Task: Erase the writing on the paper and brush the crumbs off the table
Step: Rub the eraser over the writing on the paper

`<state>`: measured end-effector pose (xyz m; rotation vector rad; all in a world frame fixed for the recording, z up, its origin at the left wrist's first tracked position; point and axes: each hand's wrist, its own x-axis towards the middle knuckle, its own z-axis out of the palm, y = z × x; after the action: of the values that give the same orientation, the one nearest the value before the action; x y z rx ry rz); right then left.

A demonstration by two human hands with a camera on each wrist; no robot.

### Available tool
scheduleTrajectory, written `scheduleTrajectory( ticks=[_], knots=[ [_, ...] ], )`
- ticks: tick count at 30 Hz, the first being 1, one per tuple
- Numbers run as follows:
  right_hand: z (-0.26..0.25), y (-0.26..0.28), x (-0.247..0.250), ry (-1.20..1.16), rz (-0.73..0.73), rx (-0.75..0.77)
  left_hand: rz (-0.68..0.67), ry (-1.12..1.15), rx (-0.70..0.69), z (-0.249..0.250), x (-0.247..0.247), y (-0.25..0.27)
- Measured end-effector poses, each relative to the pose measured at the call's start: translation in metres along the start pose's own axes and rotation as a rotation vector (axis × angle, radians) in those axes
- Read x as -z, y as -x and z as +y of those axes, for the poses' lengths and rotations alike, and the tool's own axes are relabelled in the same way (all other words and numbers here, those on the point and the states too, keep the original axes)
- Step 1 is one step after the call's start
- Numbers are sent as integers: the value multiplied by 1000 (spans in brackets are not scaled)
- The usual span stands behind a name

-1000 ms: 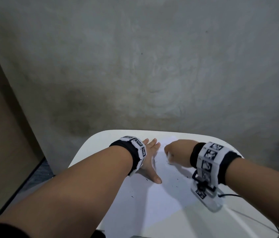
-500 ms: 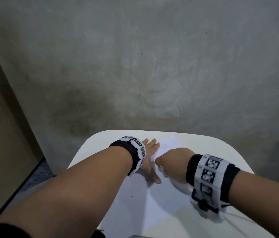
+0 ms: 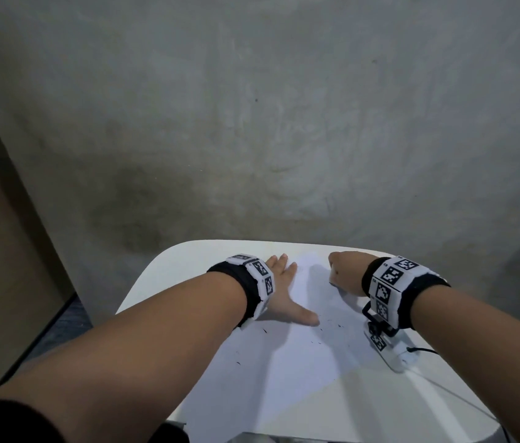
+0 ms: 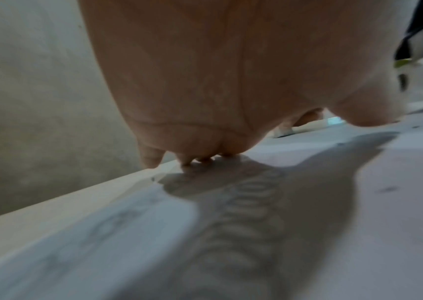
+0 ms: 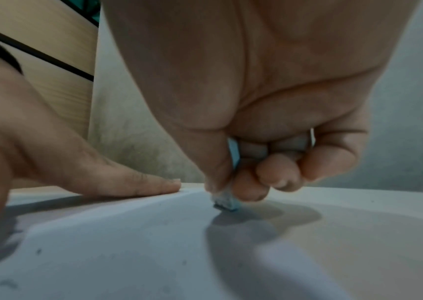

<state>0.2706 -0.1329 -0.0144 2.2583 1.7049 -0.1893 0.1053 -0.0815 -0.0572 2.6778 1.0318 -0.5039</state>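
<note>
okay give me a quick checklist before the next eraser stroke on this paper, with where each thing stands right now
1. Left hand flat on the paper, pinning it: ok.
2. Right hand pinching the eraser: ok.
3. Eraser tip down on the paper: ok.
4. Stroke path free of the left fingers: ok, they lie apart from the eraser.
5. Writing fully gone: cannot tell, the views are too blurred.
6. Crumbs brushed off: not ok, dark specks lie on the sheet.

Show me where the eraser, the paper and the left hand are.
eraser [image 5: 227, 201], right wrist view, on its worn tip against the paper.
paper [image 3: 300, 356], head view, on its bare middle.
left hand [image 3: 281, 289], head view, on its back.
</note>
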Motion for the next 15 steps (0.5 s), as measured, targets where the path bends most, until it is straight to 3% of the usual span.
scheduleTrajectory(
  ticks=[2, 5, 7, 10, 12, 15],
  knots=[
    [-1, 0, 0, -3, 2, -5, -47, -50, -102, 18, -2, 11],
    [-1, 0, 1, 2, 3, 3, -193, -167, -379, 44, 1, 43],
    [-1, 1, 0, -12, 4, -12, -199, -129, -431, 41, 9, 56],
    [-3, 8, 3, -53, -7, -23, -77, -57, -201, 0, 22, 57],
    [-5, 12, 7, -56, -22, -14, -85, -64, -18, -29, 24, 53],
    [-16, 18, 15, -98, 1, 47, -139, -53, 36, -40, 11, 52]
  ],
)
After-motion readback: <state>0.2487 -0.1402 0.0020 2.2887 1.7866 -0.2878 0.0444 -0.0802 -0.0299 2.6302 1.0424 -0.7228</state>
